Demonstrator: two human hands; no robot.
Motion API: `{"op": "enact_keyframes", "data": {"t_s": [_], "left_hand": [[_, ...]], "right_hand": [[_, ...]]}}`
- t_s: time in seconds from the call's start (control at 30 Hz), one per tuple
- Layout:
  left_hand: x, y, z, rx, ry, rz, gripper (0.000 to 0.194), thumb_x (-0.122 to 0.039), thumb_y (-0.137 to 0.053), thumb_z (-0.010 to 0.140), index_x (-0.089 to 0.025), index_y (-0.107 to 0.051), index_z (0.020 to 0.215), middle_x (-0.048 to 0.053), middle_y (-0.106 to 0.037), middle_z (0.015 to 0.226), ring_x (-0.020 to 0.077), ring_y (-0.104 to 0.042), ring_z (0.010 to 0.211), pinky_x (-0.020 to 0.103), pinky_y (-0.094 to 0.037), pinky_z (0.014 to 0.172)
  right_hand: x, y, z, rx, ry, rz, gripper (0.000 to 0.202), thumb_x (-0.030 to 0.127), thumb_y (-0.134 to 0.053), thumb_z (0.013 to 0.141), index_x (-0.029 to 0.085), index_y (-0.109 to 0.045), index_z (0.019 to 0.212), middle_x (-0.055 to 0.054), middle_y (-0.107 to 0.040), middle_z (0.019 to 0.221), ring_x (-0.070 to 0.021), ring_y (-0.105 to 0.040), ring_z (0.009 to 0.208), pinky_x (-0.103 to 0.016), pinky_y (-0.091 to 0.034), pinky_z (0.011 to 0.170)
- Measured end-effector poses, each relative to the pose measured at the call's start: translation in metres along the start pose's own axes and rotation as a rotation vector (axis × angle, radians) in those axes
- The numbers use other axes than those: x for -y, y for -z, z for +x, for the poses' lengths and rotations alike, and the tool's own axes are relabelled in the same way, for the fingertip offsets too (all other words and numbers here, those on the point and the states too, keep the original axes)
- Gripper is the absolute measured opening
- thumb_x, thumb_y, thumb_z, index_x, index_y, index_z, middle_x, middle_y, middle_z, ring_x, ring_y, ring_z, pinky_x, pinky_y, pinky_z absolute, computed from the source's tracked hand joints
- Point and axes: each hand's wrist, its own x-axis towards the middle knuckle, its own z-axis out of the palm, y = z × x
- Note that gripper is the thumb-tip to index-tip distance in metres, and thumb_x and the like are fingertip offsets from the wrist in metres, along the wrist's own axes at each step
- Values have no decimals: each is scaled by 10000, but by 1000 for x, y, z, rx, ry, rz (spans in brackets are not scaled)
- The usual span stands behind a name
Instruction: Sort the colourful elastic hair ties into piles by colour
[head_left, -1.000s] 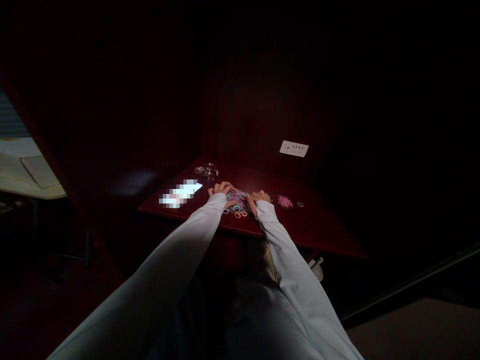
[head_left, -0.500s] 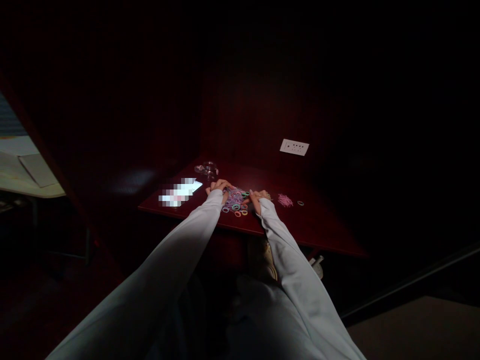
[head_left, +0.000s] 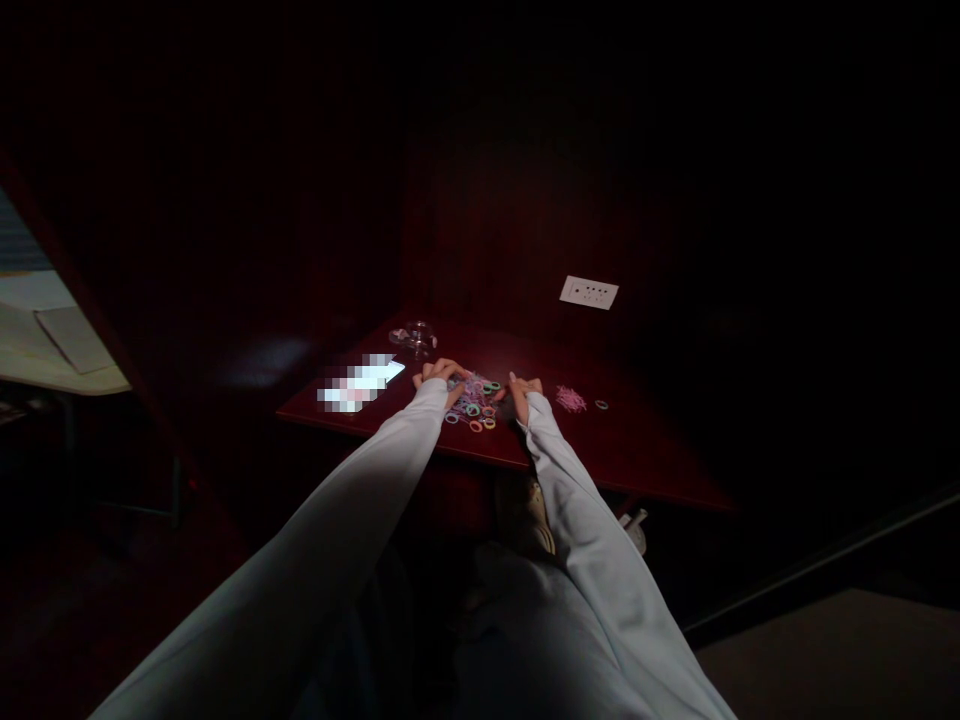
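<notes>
Small hair ties in purple, pink, green and other colours lie in a loose pile (head_left: 474, 398) on a dark red table (head_left: 615, 455). Over the left edge of this pile rests my left hand (head_left: 441, 374), fingers apart and bent down among the bands. Just right of the pile is my right hand (head_left: 523, 393), index finger stretched out and the other fingers partly curled; I see nothing held in it. Farther right sits a separate heap of pink bands (head_left: 571, 399), with a single ring-shaped hair tie (head_left: 601, 405) beside it.
A lit phone (head_left: 360, 385), partly pixelated, lies at the table's left. Behind it stands a clear container (head_left: 420, 340). A white socket plate (head_left: 589, 292) is on the back wall. Off to the left, a white box (head_left: 56, 320) rests on another table.
My right hand has drawn slightly right, away from the pile, and its index finger has lifted. The pile looks a little more spread. My left hand has barely moved.
</notes>
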Motion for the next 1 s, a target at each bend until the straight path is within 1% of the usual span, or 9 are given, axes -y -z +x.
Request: {"op": "enact_keyframes", "data": {"t_s": [0.07,0.13,0.27,0.4,0.5,0.6,0.77,0.83,1.0], "left_hand": [[0,1,1,-17,30,-24,190,-173,-651,846,-287,-729,976,2,-673,1265,265,-508,1227,439,-321,1011],[0,1,1,-27,45,-50,209,-149,-635,840,-286,-724,970,2,-683,1261,266,-516,1231,439,-331,1019],[-1,2,1,-72,73,-124,215,-128,-607,845,-279,-725,940,7,-702,1253,270,-532,1232,451,-345,1052],[2,2,5,-140,127,-214,192,-189,-544,908,-266,-718,881,12,-715,1217,256,-553,1188,443,-379,1072],[7,0,10,-197,148,-288,320,-246,-422,975,-260,-714,844,24,-725,1160,244,-569,1169,419,-409,1088],[11,-3,14,-227,151,-305,410,-242,-337,999,-261,-709,826,43,-722,1157,235,-584,1189,385,-433,1095],[14,-5,18,-205,99,-296,406,-234,-335,1010,-218,-706,848,83,-727,1089,247,-609,1213,427,-406,1167],[17,-6,20,-181,108,-297,388,-262,-350,1009,-220,-707,863,78,-724,1128,244,-608,1223,419,-406,1179],[23,-10,25,-76,139,-333,348,-416,-438,1001,-244,-729,915,87,-726,1109,276,-620,1213,408,-439,1147]], "right_hand": [[0,1,1,24,-6,14,726,509,-237,1098,276,-773,668,-62,-699,835,-222,-575,1070,-383,-420,1087],[0,2,0,43,1,-1,727,521,-241,1099,280,-763,655,-52,-669,779,-214,-578,1054,-365,-417,1084],[5,3,-5,89,39,-77,684,527,-267,1100,302,-808,746,-49,-673,837,-211,-582,1007,-354,-429,1065],[8,3,-6,110,73,-122,654,491,-273,1101,312,-838,826,-59,-705,928,-224,-575,1014,-365,-442,1061],[7,2,-4,117,73,-114,609,448,-302,1094,306,-848,864,-68,-724,968,-238,-573,1049,-373,-440,1062],[4,1,-2,80,48,-81,603,428,-300,1094,297,-848,881,-77,-731,933,-245,-581,1056,-390,-436,1065],[-6,-3,1,-24,7,-27,713,452,-188,1108,256,-834,880,-80,-741,914,-236,-578,1044,-392,-419,1051],[-11,-6,4,-41,-2,-23,735,494,-162,1106,254,-833,925,-74,-743,954,-231,-567,1045,-387,-414,1037],[-20,-17,13,-117,-52,-145,596,501,-276,1095,246,-814,1060,-102,-734,1110,-272,-513,1135,-442,-359,1037]]}}
